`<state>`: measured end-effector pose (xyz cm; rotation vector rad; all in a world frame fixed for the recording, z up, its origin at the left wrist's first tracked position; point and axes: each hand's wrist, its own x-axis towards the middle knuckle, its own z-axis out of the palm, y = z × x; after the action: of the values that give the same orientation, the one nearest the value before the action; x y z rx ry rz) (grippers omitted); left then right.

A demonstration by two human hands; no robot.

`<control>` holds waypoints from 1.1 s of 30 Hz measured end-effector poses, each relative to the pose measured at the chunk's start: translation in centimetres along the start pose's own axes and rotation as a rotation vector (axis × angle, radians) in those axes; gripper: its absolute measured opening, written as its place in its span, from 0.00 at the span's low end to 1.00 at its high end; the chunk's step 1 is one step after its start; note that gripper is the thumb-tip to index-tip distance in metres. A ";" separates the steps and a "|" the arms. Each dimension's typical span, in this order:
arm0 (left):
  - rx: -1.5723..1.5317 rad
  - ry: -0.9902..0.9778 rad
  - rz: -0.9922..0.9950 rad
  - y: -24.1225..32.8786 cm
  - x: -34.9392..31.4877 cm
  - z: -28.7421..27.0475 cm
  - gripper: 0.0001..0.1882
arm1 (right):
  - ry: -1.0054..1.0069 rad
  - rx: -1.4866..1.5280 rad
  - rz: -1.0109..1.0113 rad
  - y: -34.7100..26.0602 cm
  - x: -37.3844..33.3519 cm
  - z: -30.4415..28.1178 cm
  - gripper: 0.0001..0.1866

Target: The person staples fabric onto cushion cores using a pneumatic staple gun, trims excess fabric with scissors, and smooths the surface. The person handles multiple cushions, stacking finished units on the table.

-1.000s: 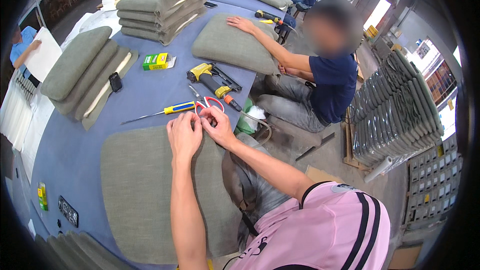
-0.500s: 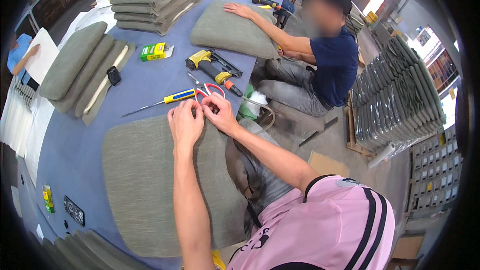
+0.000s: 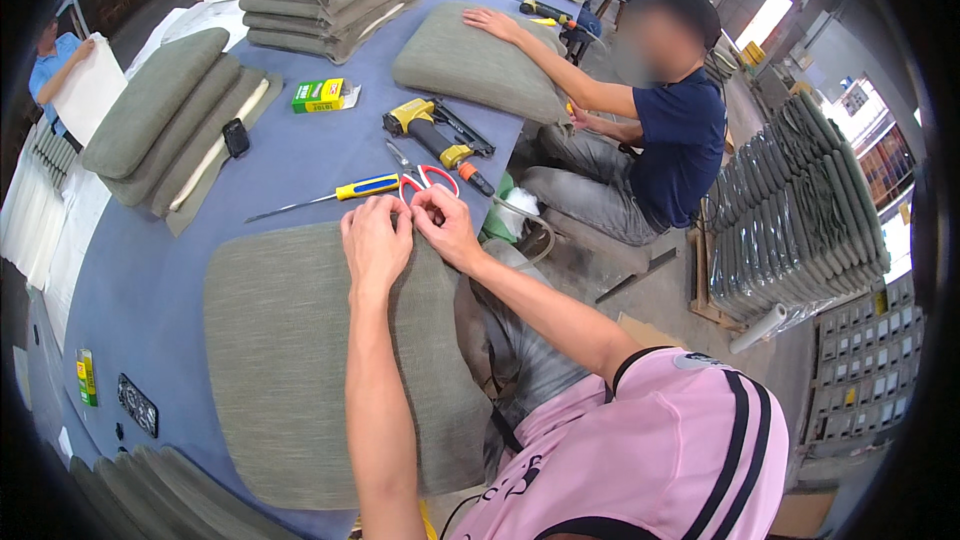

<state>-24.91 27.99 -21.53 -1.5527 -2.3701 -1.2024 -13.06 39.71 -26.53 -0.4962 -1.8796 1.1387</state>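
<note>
A grey-green fabric cushion lies flat on the blue-covered table and overhangs its near right side. At the cushion's far edge, my left hand and my right hand are close together, fingers bent and pinching the fabric. The exact grip under the fingertips is hidden. Just beyond my knuckles are red-and-white-handled scissors, with a yellow-and-blue-handled screwdriver to their left. Behind the scissors lies a yellow-and-black staple gun with a hose at its grip. A green-and-yellow box sits farther back.
Folded cushions are piled at left, a taller stack behind. A co-worker sits at right, one hand on another cushion. Wrapped cushions stand on a pallet. A dark phone lies at left.
The view has shifted slightly. My hands stay at the cushion's far edge in nearly the same pinch. The co-worker's lower hand shows more clearly beside their cushion.
</note>
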 end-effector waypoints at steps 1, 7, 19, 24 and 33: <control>-0.033 0.002 -0.017 0.0 0.1 -0.2 0.06 | -0.011 0.002 -0.035 -0.1 0.0 0.2 0.04; 0.022 0.011 -0.003 -0.1 -0.2 0.0 0.06 | 0.006 0.010 -0.031 -0.5 -0.1 0.0 0.05; -0.033 0.003 0.003 0.3 0.1 -0.5 0.07 | 0.007 0.007 -0.036 -0.3 0.0 0.1 0.05; 0.002 -0.018 -0.039 -0.3 0.1 -0.4 0.07 | -0.006 0.051 -0.046 -0.7 -0.2 0.0 0.05; 0.019 -0.042 -0.035 -0.4 0.0 -0.5 0.07 | 0.012 0.007 -0.131 -0.3 -0.1 0.0 0.05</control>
<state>-25.42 27.65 -21.42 -1.5519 -2.4375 -1.1612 -12.97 39.48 -26.32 -0.3693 -1.8684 1.0533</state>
